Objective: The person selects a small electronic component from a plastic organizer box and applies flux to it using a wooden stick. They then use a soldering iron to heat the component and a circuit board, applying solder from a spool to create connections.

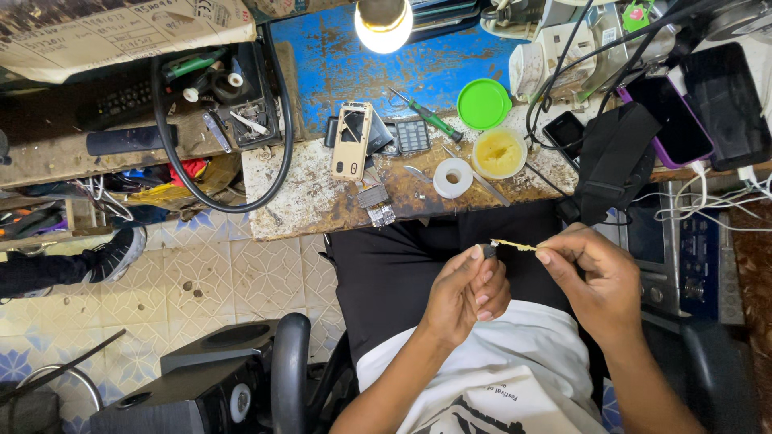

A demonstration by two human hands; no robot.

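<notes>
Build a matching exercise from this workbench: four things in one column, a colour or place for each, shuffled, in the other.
Things:
1. round lid
2. keypad phone
3. solder wire strand
4. roll of tape

Descriptions:
A. held between left hand and right hand
B. white, near the bench's front edge
C. bright green
D. gold-coloured, cracked screen, lying face up

Pairs: 1-C, 2-D, 3-A, 4-B

Gold phone (352, 141), green lid (484, 104), solder reel (453, 178), lit bulb (383, 24) on bench (314, 197).
</notes>
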